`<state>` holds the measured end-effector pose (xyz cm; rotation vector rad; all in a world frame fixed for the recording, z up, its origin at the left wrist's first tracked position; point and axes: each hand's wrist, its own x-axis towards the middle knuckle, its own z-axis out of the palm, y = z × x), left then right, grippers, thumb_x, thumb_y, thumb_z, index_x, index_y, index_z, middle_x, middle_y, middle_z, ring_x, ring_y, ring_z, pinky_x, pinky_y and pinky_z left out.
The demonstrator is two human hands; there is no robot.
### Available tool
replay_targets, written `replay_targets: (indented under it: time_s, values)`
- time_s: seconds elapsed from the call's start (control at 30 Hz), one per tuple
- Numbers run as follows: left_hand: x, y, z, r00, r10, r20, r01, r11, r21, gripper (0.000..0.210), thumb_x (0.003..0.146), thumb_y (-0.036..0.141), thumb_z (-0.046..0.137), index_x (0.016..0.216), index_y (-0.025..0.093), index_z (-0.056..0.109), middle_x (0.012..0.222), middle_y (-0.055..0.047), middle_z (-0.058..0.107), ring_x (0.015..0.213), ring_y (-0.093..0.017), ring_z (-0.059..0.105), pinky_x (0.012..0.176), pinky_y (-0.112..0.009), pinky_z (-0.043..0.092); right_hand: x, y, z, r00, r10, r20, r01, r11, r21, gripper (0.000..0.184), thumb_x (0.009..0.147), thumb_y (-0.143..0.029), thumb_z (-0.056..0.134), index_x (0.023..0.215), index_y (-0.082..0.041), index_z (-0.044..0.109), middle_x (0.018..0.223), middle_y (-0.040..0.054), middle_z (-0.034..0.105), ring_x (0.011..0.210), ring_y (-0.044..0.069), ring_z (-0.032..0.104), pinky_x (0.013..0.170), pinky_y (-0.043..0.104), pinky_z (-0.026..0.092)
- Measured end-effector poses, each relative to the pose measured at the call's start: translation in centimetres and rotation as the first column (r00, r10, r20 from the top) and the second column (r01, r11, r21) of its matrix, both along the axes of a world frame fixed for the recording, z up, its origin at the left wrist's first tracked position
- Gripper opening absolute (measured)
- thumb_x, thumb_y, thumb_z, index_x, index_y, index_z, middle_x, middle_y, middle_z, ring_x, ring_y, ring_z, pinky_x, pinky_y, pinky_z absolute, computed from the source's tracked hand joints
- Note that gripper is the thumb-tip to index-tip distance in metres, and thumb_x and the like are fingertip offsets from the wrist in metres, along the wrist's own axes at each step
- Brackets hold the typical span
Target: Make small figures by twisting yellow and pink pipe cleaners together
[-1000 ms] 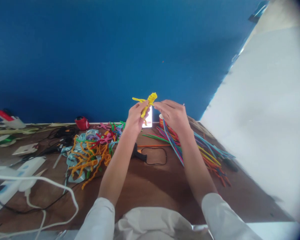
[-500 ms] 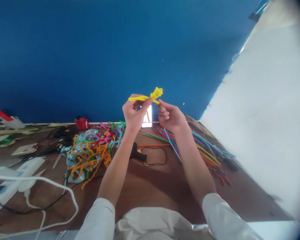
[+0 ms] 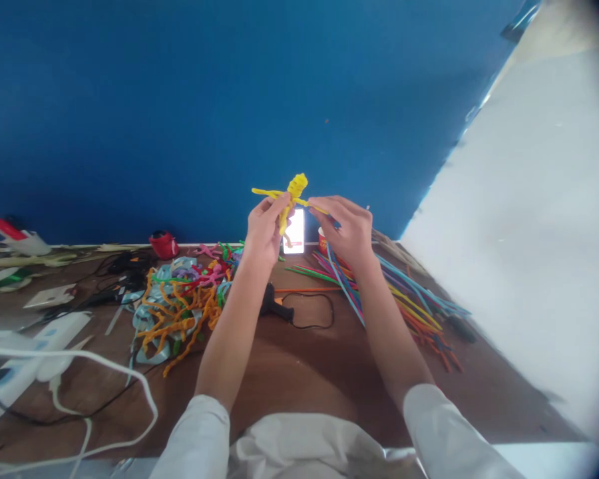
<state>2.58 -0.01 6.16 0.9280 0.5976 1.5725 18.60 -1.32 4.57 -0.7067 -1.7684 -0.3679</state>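
Yellow figure (image 3: 297, 185) shifted left | left hand (image 3: 265, 226), right hand (image 3: 347, 223) pinch it | sleeves (image 3: 196, 436) apart, crossing table edge (image 3: 519, 436)

12 o'clock: blue wall (image 3: 279, 86) rose | 3 o'clock: white wall (image 3: 534, 233) stood | 9 o'clock: red container (image 3: 164, 247) stood near the blue wall; green-and-white spool (image 3: 8, 278) lay farther out | 8 o'clock: power strip (image 3: 62, 334) lay near looped white cable (image 3: 150, 394)
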Motion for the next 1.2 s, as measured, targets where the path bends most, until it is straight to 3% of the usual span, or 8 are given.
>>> replay_targets:
  time_s: [0.33,0.47,0.53,0.6,0.73,0.83,1.0,1.2]
  values:
    - [0.3,-0.1,-0.1,0.997,-0.073,-0.015,0.072,0.995,-0.068,0.02,0.078,0.026,0.079,0.075,0.016,0.062,0.072,-0.001,0.067,0.058,-0.005,0.058,0.051,-0.016,0.044,0.3,0.6,-0.6,0.981,-0.172,-0.092,0.177,0.983,0.049,0.025,0.098,-0.039,0.056,0.091,-0.024,0.074,0.076,0.0032,0.074,0.067,0.015,0.066,0.068,0.028,0.049]
    - [0.7,-0.3,-0.1,0.999,0.034,-0.024,-0.032,0.996,0.078,0.016,0.081,0.019,0.075,0.073,0.016,0.062,0.073,0.0,0.067,0.062,-0.006,0.06,0.064,-0.019,0.05,-0.9,-0.1,0.1,0.914,0.003,-0.405,-0.088,0.977,-0.192,0.034,0.094,-0.045,0.058,0.07,-0.022,0.064,0.054,-0.0025,0.054,0.049,0.011,0.048,0.053,0.027,0.039]
    - [0.9,-0.4,-0.1,0.996,0.092,-0.014,-0.088,0.982,0.168,0.015,0.079,0.02,0.078,0.073,0.017,0.064,0.074,0.001,0.067,0.065,-0.007,0.061,0.069,-0.02,0.053,-1.2,-0.5,0.7,0.785,0.124,-0.607,-0.383,0.867,-0.318,0.033,0.09,-0.045,0.062,0.065,-0.022,0.059,0.047,-0.0064,0.039,0.041,0.009,0.035,0.045,0.026,0.031]
    - [1.0,-0.6,-0.1,0.99,0.141,-0.006,-0.135,0.962,0.238,0.016,0.076,0.023,0.082,0.075,0.018,0.067,0.074,0.001,0.067,0.068,-0.008,0.063,0.072,-0.021,0.054,-1.2,-0.9,1.4,0.625,0.174,-0.761,-0.659,0.641,-0.395,0.029,0.085,-0.041,0.064,0.064,-0.023,0.055,0.046,-0.0094,0.026,0.038,0.008,0.022,0.04,0.026,0.024]
    - [0.9,-1.1,0.2,0.975,0.208,-0.072,-0.174,0.93,0.323,0.02,0.069,0.025,0.087,0.074,0.02,0.068,0.08,0.0,0.069,0.073,-0.011,0.066,0.074,-0.024,0.055,-1.1,-1.1,2.2,0.473,0.139,-0.87,-0.861,0.28,-0.424,0.022,0.08,-0.034,0.062,0.064,-0.023,0.052,0.048,-0.012,0.015,0.04,0.007,0.01,0.039,0.026,0.021]
    - [0.7,-1.1,0.2,0.97,0.232,-0.074,-0.194,0.92,0.34,0.018,0.073,0.027,0.084,0.076,0.02,0.068,0.078,0.001,0.068,0.072,-0.01,0.065,0.073,-0.023,0.055,-1.6,-0.7,1.7,0.508,0.135,-0.85,-0.813,0.4,-0.423,0.022,0.083,-0.037,0.062,0.067,-0.022,0.056,0.048,-0.0108,0.02,0.04,0.008,0.017,0.039,0.026,0.022]
    - [0.4,0.1,-0.2,0.982,0.187,-0.029,-0.18,0.971,0.158,0.017,0.08,0.021,0.076,0.071,0.018,0.062,0.072,0.001,0.066,0.064,-0.007,0.06,0.065,-0.019,0.051,-1.8,0.3,0.3,0.875,0.061,-0.48,-0.215,0.938,-0.273,0.021,0.09,-0.042,0.065,0.089,-0.022,0.072,0.079,0.0022,0.065,0.068,0.014,0.059,0.065,0.03,0.048]
    - [0.5,1.1,-0.8,0.992,0.118,-0.033,-0.119,0.993,-0.007,0.021,0.081,0.021,0.074,0.069,0.016,0.057,0.069,0.0,0.064,0.059,-0.006,0.057,0.057,-0.019,0.045,-0.5,0.7,-0.1,0.967,-0.238,0.09,0.231,0.969,0.086,0.019,0.098,-0.029,0.056,0.108,-0.032,0.071,0.108,0.0039,0.072,0.102,0.023,0.062,0.091,0.041,0.044]
